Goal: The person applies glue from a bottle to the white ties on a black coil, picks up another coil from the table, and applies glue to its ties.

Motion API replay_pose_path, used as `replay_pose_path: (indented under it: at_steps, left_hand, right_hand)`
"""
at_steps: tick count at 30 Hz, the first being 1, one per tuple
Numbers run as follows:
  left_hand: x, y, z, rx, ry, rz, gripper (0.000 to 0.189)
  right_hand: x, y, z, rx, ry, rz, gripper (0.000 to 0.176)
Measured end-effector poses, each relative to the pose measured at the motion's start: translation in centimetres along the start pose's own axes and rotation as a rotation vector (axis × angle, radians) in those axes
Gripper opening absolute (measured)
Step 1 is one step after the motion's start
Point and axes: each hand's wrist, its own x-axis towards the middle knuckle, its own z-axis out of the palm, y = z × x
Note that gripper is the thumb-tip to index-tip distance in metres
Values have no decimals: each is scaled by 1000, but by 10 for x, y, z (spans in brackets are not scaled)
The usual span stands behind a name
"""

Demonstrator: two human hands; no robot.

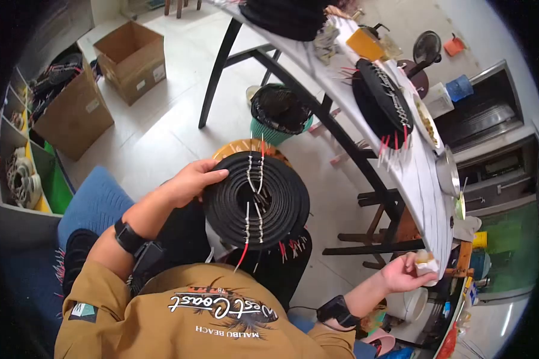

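Observation:
A round black coil [221, 203], wound in many rings, rests over my lap, with white ties and red and white wire ends across its face. My left hand [193, 181] grips the coil's upper left edge, thumb on top and fingers hidden beneath. At the right, away from the coil, my right hand [404, 274] pinches a small white and brownish piece [426, 263] beside the table's near end. More red and white wire ends show under the coil's lower right side.
The long white table [422, 197] runs along the right, bearing another black coil [377, 102], a plate and a metal bowl [447, 172]. A lined bin [278, 128] stands beyond my lap. Cardboard boxes [75, 113] and shelves are at the left.

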Motion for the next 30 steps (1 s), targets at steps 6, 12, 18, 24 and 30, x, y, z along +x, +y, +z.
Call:
replay_pose_path:
  at_steps: [6,12,18,24,30]
  left_hand:
    - [-17,61,-8,-277,-131,156,27]
    - [0,147,51,-308,-213,440,36]
    - [48,219,117,-133,-104,520,32]
    - [104,260,158,59,95,490,25]
    - [163,273,175,318,125,428,30]
  right_hand:
    - [-17,5,-1,-30,137,40,44]
    - [-27,19,-6,-30,220,119,40]
    - [-36,19,-26,-48,77,204,42]
    - [-41,25,-46,1,23,280,40]
    - [-43,28,-53,-3,71,292,41]
